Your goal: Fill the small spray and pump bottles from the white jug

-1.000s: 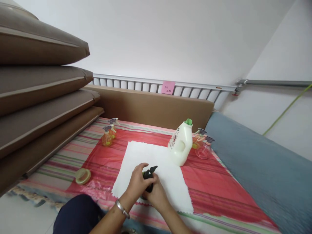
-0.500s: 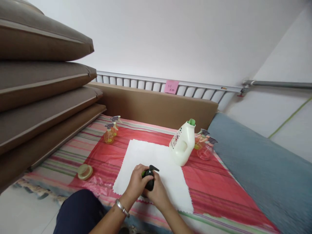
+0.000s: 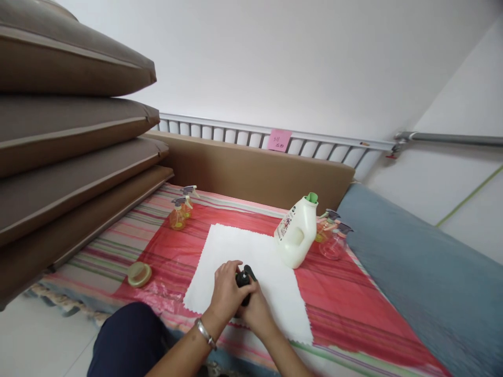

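Both of my hands close around a small spray bottle with a black trigger head [image 3: 244,278], held just above a white cloth [image 3: 259,262]. My left hand [image 3: 227,293] wraps over the top of the black head, a silver bracelet on its wrist. Under and to the right of it, my right hand [image 3: 256,313] grips the bottle's body, which stays mostly hidden. A white detergent jug [image 3: 298,233] with a green spout stands open at the cloth's far right corner. Its round yellow-green cap [image 3: 139,274] lies to the left on the striped sheet.
Two orange spray bottles [image 3: 178,214] stand at the far left and two pinkish ones [image 3: 332,240] behind the jug. Stacked brown cushions [image 3: 70,157] tower on the left. A brown board [image 3: 251,170] and white railing line the back; a blue-grey mattress [image 3: 412,283] lies at right.
The black trigger head has turned in my hands: its nozzle pointed right before and now points more away. The view has shifted slightly, and my hands stay over the cloth.
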`<control>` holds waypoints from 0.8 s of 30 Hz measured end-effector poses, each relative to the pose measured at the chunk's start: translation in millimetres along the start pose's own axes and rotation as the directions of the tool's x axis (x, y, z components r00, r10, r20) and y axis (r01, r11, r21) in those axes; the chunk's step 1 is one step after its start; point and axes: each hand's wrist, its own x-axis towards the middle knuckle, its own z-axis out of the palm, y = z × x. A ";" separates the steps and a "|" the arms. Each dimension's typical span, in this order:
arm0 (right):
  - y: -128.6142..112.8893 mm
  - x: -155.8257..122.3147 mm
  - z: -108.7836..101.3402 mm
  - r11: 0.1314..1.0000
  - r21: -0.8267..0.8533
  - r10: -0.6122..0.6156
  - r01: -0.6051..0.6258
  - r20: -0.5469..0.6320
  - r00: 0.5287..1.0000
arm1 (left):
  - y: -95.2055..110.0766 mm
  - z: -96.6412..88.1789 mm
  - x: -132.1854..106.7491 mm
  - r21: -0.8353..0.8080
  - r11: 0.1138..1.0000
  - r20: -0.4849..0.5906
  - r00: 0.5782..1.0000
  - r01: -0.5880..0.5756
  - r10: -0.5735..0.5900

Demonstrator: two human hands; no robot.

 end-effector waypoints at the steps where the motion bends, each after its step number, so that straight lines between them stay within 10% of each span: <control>1: -0.2 0.0 -0.6 1.000 -0.018 -0.012 0.012 0.002 1.000 | -2.8 -1.4 -0.6 -0.022 1.000 -0.010 1.000 -0.010 0.010; 24: -4.1 0.1 -1.5 0.996 -0.041 -0.078 0.078 0.020 0.997 | 1.0 2.2 0.7 -0.301 0.954 -0.072 0.997 0.010 -0.033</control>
